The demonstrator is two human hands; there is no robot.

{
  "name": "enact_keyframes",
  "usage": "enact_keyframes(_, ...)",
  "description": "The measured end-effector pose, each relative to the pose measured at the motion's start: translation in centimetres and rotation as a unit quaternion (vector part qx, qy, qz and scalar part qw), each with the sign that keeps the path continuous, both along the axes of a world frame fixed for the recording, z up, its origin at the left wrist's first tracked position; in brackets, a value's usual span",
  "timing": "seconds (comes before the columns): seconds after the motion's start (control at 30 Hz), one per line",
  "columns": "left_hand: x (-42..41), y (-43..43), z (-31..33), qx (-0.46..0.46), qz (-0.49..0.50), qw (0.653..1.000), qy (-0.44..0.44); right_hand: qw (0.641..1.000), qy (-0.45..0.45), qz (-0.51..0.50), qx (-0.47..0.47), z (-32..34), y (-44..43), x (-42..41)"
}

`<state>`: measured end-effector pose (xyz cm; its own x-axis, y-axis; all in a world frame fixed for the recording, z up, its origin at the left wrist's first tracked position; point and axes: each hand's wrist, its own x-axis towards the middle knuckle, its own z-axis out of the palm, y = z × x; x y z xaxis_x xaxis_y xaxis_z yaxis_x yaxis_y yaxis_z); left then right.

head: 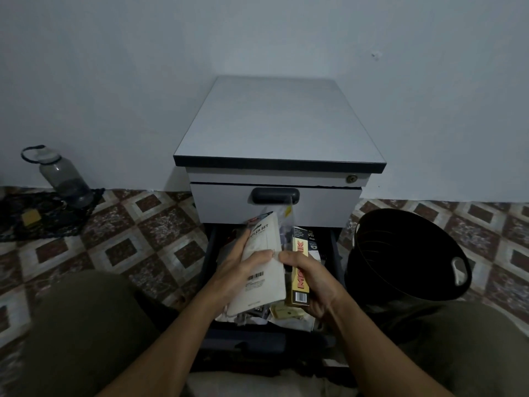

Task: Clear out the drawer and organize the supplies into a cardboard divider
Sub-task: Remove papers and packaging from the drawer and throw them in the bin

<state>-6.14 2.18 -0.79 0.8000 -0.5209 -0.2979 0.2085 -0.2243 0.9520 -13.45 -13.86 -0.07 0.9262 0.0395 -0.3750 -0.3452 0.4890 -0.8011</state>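
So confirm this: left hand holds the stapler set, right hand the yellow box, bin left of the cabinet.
Not quite: the head view shows the bin right of the cabinet. The left hand holds the stapler set, the right hand the yellow box.

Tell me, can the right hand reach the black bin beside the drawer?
Probably yes. The black bin sits close beside the open drawer, and nothing lies between it and the right hand. But its fingers are wrapped round a yellow box, so it could drop that in, not grab the bin.

Head view, downward over open drawer (269,325)
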Motion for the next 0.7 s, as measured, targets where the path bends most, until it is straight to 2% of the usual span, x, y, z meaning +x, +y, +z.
enact_keyframes(0.2,-0.8,-0.3,1.0,-0.032,-0.010,0.999,-0.018,0.998,-0.035,-0.032,-0.042,2.4,-0.4,-1.5)
enact_keyframes(0.4,-2.5,-1.0,2.8,-0.075,-0.024,0.996,-0.035,0.979,-0.105,-0.065,-0.160,5.1,-1.1,-3.9)
enact_keyframes(0.7,-5.5,-6.2,8.6,-0.122,-0.110,0.984,-0.075,0.957,-0.145,-0.151,-0.201,10.3,-5.2,-8.8)
